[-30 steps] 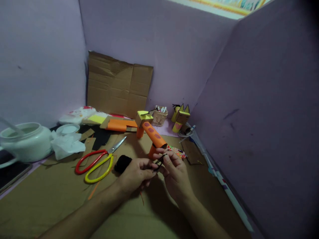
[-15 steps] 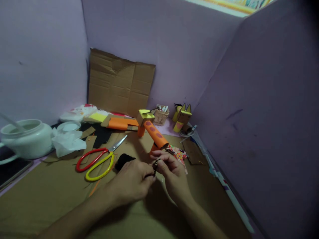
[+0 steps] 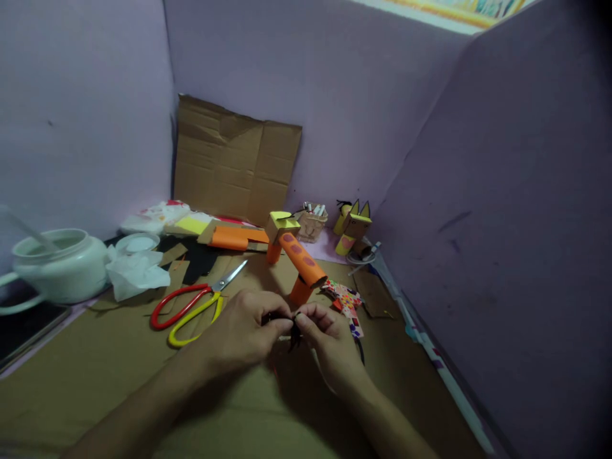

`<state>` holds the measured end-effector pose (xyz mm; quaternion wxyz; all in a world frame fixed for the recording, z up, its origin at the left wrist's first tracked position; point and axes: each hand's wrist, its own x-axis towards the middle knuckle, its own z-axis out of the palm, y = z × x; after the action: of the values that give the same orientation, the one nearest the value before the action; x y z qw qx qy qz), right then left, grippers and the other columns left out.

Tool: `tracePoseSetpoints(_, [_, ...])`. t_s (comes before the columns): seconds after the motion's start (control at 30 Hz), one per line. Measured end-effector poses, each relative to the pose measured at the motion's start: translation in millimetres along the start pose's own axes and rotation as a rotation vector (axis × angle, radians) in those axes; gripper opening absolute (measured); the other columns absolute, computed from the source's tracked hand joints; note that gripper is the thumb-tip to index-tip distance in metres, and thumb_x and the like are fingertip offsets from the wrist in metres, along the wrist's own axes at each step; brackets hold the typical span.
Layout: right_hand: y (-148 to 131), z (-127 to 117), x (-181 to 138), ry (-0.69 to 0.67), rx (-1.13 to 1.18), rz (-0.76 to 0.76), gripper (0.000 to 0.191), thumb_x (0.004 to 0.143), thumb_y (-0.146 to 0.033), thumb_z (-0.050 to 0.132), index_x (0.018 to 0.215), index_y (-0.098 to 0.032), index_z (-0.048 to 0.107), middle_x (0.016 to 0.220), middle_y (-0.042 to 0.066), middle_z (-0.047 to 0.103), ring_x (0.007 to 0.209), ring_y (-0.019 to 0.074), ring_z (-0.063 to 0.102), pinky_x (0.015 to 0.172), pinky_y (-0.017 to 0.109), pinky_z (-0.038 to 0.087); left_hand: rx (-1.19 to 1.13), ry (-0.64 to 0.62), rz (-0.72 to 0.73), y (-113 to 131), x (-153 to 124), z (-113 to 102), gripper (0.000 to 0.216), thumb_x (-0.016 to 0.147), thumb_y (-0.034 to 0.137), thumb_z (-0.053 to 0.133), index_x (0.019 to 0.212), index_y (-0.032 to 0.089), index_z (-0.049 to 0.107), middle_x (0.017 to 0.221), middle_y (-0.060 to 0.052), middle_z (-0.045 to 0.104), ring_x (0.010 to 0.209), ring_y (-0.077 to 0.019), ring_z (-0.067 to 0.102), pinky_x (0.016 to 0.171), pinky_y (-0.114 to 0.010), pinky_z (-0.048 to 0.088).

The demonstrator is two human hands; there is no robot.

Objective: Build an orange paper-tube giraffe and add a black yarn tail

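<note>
My left hand (image 3: 248,328) and my right hand (image 3: 329,338) meet above the cardboard mat, fingers pinched together. Between the fingertips is a small tuft of black yarn (image 3: 295,338), its loose ends hanging down. The fingers cover most of it. A dark strand (image 3: 361,350) shows beside my right wrist. Just beyond the hands stands an orange tube animal (image 3: 306,261) with dark spots, orange legs and a boxy yellow-topped head. To the left lie scissors (image 3: 196,312) with one red and one yellow handle, blades partly apart.
A white pot (image 3: 62,268) stands at the left by a crumpled tissue (image 3: 138,274). Patterned paper (image 3: 347,299) lies right of the tube animal. Behind are a pen holder (image 3: 312,226), a cardboard cat figure (image 3: 356,223) and a leaning cardboard sheet (image 3: 234,166).
My hands have drawn their fingertips together, and the black tuft now hangs below them. The black bundle beside my left hand is no longer visible. The view has shifted slightly.
</note>
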<state>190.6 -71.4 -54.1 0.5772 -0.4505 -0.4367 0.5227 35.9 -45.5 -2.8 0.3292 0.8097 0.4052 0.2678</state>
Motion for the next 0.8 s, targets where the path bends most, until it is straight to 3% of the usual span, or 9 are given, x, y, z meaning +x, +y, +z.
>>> tracePoseSetpoints(0.3, [2.5,-1.6,1.0,-0.114,0.211,0.180,0.031,0.061,-0.038,0.077,0.068,-0.016,0.057,0.055,-0.003,0.060,0.047,0.0097,0.054,0.051,0.023,0.044,-0.049,0.103,0.047,-1.8,1.9,8.6,0.013,0.076,0.015,0.054,0.071,0.018,0.066,0.069,0.002,0.068,0.066,-0.0102,0.060,0.062,-0.019,0.042])
tracePoseSetpoints(0.47, [-3.8,0.8,-1.2,-0.141,0.216,0.183,0.028,0.064,-0.037,0.076,0.069,-0.017,0.057,0.054,-0.002,0.062,0.046,0.0104,0.056,0.051,0.023,0.046,-0.028,0.094,-0.004,-1.4,1.2,8.2,0.011,0.075,0.018,0.056,0.073,0.017,0.067,0.071,0.000,0.069,0.066,-0.0122,0.061,0.061,-0.021,0.043])
tracePoseSetpoints(0.8, [-3.5,-0.1,-0.8,-0.112,0.220,0.168,0.025,0.062,-0.035,0.077,0.067,-0.015,0.062,0.054,-0.001,0.063,0.047,0.0112,0.057,0.051,0.024,0.048,-0.035,0.145,0.083,-3.8,1.2,11.1,0.012,0.075,0.014,0.055,0.075,0.017,0.066,0.069,0.001,0.065,0.064,-0.0103,0.059,0.059,-0.019,0.043])
